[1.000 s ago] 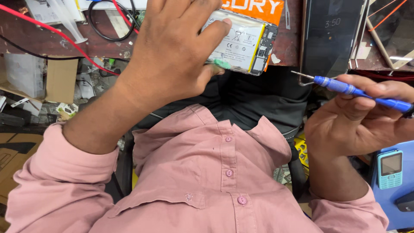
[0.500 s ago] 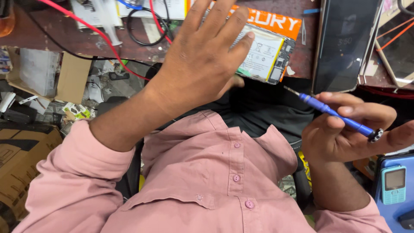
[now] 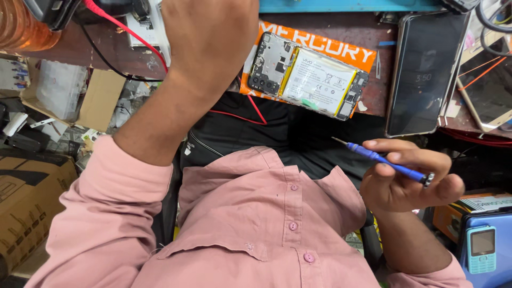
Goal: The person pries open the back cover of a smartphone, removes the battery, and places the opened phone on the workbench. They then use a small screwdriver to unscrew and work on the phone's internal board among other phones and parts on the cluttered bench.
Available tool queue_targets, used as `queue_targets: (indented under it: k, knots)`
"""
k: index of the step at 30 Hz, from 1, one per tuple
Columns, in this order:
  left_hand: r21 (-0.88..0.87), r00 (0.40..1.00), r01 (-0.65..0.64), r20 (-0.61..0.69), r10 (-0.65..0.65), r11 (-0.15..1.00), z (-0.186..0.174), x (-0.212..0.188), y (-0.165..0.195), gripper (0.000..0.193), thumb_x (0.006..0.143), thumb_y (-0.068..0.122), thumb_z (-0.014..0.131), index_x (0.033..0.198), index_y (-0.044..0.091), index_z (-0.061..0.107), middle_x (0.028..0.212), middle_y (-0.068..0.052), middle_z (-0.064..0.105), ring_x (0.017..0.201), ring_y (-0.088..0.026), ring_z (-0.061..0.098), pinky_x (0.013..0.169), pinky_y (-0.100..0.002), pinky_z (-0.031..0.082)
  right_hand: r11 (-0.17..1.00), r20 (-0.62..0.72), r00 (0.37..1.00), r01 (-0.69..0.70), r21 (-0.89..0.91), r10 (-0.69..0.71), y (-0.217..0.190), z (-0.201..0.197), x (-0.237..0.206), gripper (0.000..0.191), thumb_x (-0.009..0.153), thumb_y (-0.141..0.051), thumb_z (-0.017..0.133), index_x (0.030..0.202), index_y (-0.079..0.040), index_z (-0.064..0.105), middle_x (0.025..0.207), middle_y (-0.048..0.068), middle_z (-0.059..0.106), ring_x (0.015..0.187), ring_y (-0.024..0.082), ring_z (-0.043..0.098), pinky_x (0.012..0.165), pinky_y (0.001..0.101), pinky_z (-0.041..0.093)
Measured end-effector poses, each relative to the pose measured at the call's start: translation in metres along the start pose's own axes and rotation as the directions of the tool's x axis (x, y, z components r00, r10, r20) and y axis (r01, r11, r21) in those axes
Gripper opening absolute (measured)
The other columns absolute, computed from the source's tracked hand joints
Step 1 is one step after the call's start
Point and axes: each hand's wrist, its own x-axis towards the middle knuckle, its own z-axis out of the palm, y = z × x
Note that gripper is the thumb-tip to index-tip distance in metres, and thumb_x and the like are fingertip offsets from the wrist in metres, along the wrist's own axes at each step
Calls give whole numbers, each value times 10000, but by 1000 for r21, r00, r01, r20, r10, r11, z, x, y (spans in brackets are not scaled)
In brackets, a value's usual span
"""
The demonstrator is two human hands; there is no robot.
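My right hand [image 3: 405, 184] pinches the slim blue screwdriver [image 3: 386, 161] ready, while my left hand [image 3: 210, 40], grip hidden, reaches past the opened back-less phone [image 3: 306, 74].

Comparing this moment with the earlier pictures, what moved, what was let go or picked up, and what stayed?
The left hand has let go of the opened phone, which now lies bare on the orange mat, and has moved left toward the red wire. The right hand keeps the blue screwdriver in the same grip, tip pointing left.
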Motion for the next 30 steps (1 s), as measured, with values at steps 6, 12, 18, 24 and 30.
queue_targets:
  k: [6,12,18,24,30]
  knots:
    - [5,996,-18,85,17,1000,11,2,0,115,777,75,695,752,171,635,643,-22,516,546,-231,545,469,-372,386,997,44,996,73,-3,-73,-2,6,11,758,1032,-143,657,1593,-348,189,1148,125,513,734,274,700,690,406,639]
    - [9,993,-106,46,105,994,5,9,-3,115,760,81,683,826,174,670,667,-20,553,589,-219,574,496,-352,409,997,77,994,81,10,-81,-2,6,15,771,1027,-122,661,1604,-354,205,1142,125,516,713,276,709,663,383,655]
    - [-68,992,-69,99,75,995,-4,21,5,131,833,111,691,746,159,607,634,-24,535,536,-234,556,461,-375,390,995,121,988,95,14,-96,-6,7,21,792,989,-97,650,1596,-363,216,1105,134,512,746,314,712,630,377,655]
    - [-282,996,-34,72,56,959,-41,20,0,147,1012,147,665,891,81,614,737,-80,599,612,-276,615,510,-397,425,993,92,989,120,4,-120,-8,4,24,783,981,-100,639,1589,-348,213,1091,131,513,716,299,706,613,376,657]
    - [-342,980,55,198,15,938,-75,5,-14,114,1091,153,618,1037,58,586,780,-92,630,708,-313,639,592,-416,451,996,81,993,92,-16,-90,-6,-1,17,740,1050,-112,630,1593,-347,185,1158,133,499,707,267,701,682,394,631]
